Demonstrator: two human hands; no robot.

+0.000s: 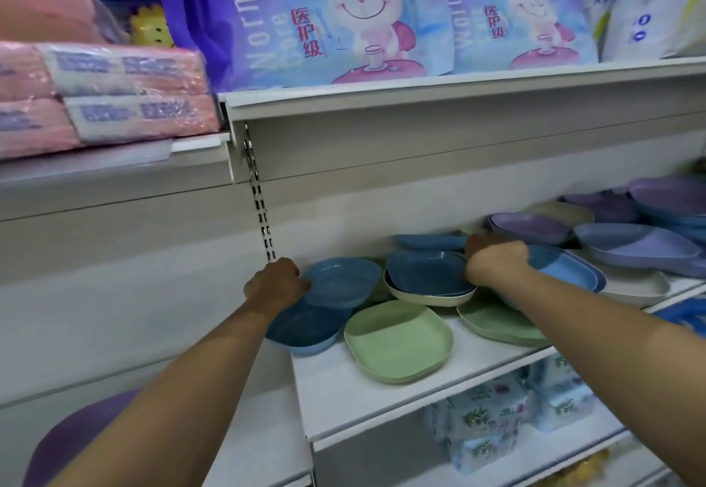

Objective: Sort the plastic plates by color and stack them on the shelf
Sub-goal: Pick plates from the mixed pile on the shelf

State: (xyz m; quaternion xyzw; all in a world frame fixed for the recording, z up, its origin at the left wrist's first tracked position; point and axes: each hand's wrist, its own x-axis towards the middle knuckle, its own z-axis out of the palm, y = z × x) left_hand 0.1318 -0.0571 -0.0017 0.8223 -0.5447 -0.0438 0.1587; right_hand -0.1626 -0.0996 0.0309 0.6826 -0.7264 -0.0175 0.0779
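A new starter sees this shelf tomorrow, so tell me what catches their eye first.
Two bare arms reach in: the left hand grips a blue plate at the left end of the shelf, the right hand holds a lighter blue plate further right. A green plate lies in front between them, purple plates sit far right, and rabbit-printed packs stand above.

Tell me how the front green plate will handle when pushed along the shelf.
The green plate looks like thin rigid plastic, so probably light and stiff. Lying flat on the smooth shelf, it should slide readily, not roll.
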